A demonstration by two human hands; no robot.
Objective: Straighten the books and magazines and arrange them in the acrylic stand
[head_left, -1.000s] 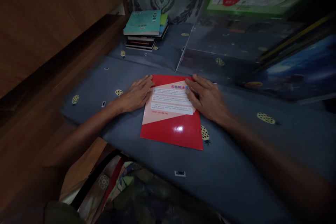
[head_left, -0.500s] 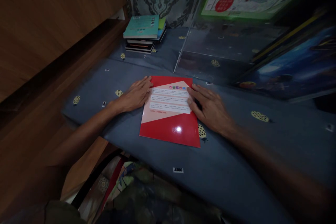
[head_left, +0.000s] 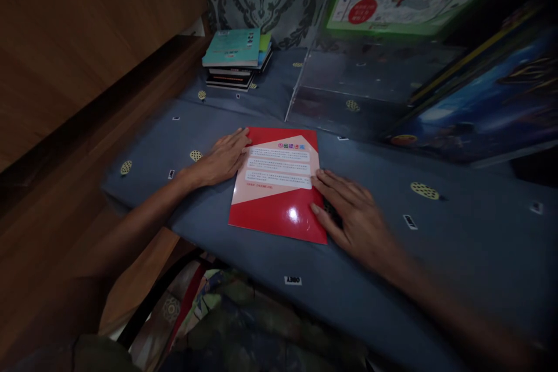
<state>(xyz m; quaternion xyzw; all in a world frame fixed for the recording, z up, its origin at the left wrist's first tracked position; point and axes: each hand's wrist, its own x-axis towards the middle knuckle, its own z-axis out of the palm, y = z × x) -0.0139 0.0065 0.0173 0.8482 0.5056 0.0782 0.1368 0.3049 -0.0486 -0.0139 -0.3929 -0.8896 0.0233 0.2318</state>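
A thin red book (head_left: 279,209) with a pale printed panel lies flat on the blue cloth-covered table (head_left: 244,267). At its upper left edge rests my left hand (head_left: 224,157), fingers stretched out and the fingertips on the cover. My right hand (head_left: 351,206) lies along the lower right edge, its fingers extended and the tips touching the cover. Thumb and fingers of the right hand are apart. Neither hand grips the book.
Several stacked books (head_left: 233,49) stand at the back left, a teal one on top. Behind the red book is a clear plastic stand (head_left: 344,84). A green-bordered picture book (head_left: 401,26) and a dark blue book (head_left: 483,104) lean at the right. A wooden panel (head_left: 96,23) rises at left.
My right hand has slid down the book's right edge toward me. My left hand stays at the upper left edge. The view has shifted slightly.
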